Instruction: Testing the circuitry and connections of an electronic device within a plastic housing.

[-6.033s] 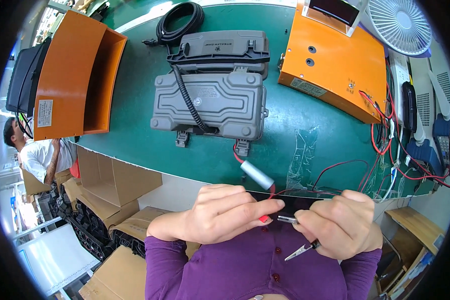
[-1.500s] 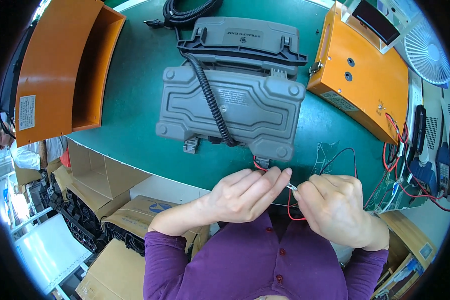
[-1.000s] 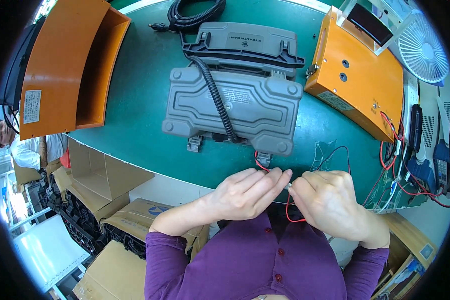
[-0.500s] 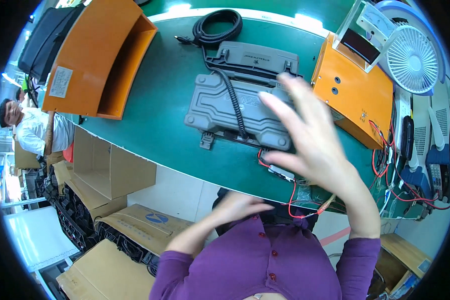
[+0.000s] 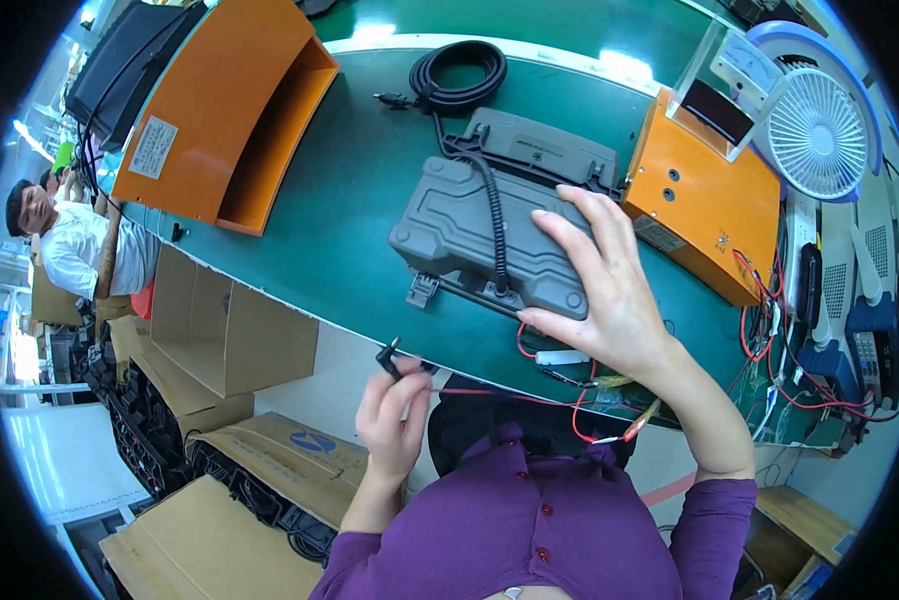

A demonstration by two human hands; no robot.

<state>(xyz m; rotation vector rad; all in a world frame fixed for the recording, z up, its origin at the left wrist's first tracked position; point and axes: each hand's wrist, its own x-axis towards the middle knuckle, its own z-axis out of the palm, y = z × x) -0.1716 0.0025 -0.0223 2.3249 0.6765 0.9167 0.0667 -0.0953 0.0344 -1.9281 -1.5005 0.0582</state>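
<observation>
On the green bench lies a grey ribbed plastic case (image 5: 460,215), its hinged lid (image 5: 545,145) folded out at the far side. A black coiled cable (image 5: 495,215) crosses its top and leads to a looped bundle (image 5: 458,75). My right hand (image 5: 610,285) grips the case's right end, fingers over the top and thumb along the near edge. Just off the bench's near edge, my left hand (image 5: 395,410) pinches a small black angled plug (image 5: 390,360) with a metal tip. A red wire trails rightward from near that hand. A latch (image 5: 423,290) hangs from the case's near side.
Orange metal housings stand at left (image 5: 195,110) and right (image 5: 710,190). Beyond the right one are a white fan (image 5: 820,130) and a clear-cased meter (image 5: 745,70). Red wires (image 5: 755,345) tangle at the right. Cardboard boxes (image 5: 260,340) and a seated person (image 5: 80,240) are at left.
My left hand has risen from my lap toward the bench edge and now shows the plug. My right hand has settled onto the case's right end. The whole view has shifted slightly.
</observation>
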